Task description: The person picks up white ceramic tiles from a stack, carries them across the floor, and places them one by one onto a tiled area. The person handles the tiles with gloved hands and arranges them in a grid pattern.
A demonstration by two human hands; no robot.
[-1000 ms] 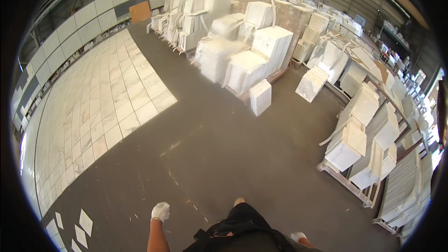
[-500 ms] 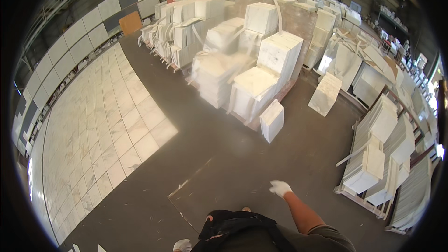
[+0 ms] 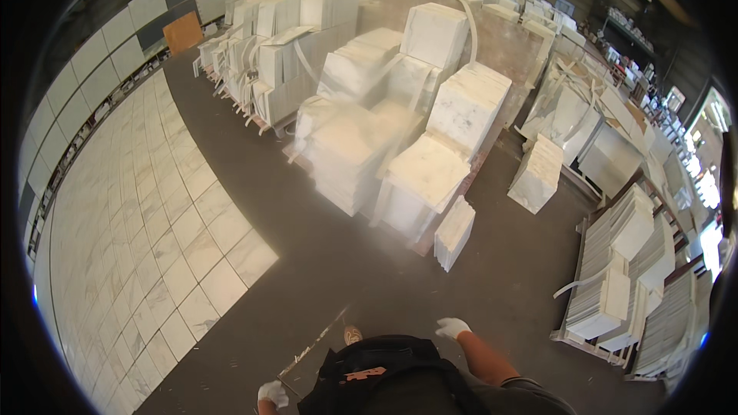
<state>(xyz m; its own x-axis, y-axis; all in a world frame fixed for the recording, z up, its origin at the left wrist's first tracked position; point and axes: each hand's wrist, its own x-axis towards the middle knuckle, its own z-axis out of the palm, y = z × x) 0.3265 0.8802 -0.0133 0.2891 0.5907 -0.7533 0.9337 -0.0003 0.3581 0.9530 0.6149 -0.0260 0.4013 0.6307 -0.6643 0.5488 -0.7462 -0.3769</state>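
Note:
My right hand (image 3: 452, 327), in a white glove, is held out low in front of my body with its fingers loosely apart and nothing in them. At the lower left hangs my left hand (image 3: 273, 393), also white-gloved and loosely open, with no object visible in it. Neither hand touches anything. Ahead stand stacks of white marble tiles (image 3: 423, 173), some bound with pale straps. Nearest to my right hand is a small upright bundle of white slabs (image 3: 454, 234) on the floor, well beyond its fingers.
Pale marble tiles (image 3: 181, 284) are laid in a wide grid at left. A separate tile block (image 3: 536, 174) stands to the right of the stacks. Racks of upright slabs (image 3: 603, 303) line the right side. Dark floor (image 3: 323, 277) runs between them, marked with a worn line (image 3: 319, 344).
I have moved forward, and the stacks look nearer. My left hand has swung forward further into view; my right has drawn slightly lower. A shoe tip now shows ahead of my body.

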